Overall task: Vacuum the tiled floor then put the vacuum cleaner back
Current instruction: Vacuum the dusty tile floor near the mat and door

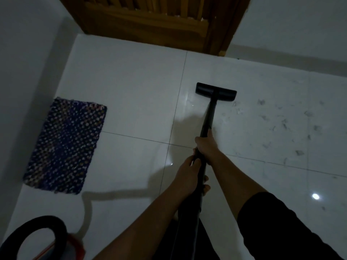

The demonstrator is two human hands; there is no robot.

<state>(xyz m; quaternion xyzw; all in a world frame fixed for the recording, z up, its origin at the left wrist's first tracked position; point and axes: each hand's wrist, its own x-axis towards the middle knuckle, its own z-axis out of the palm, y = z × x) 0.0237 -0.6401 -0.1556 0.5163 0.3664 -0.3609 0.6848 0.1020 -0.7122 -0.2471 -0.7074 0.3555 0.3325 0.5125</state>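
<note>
A black vacuum wand (208, 117) runs from my hands down to a flat black floor head (216, 91), which rests on the white tiled floor (131, 91). My right hand (205, 145) grips the wand higher up, nearer the head. My left hand (187, 173) holds the wand just below it, closer to my body. Grey dust and lint (281, 124) are scattered on the tiles right of the wand. The vacuum's body (43, 239), with a black loop handle and a red part, sits at the bottom left.
A blue woven mat (65, 145) lies on the floor by the left wall (22, 72). A wooden door (150, 21) stands at the far end, with a white wall (291, 25) to its right. A hose shadow (112, 194) crosses the tiles near the mat.
</note>
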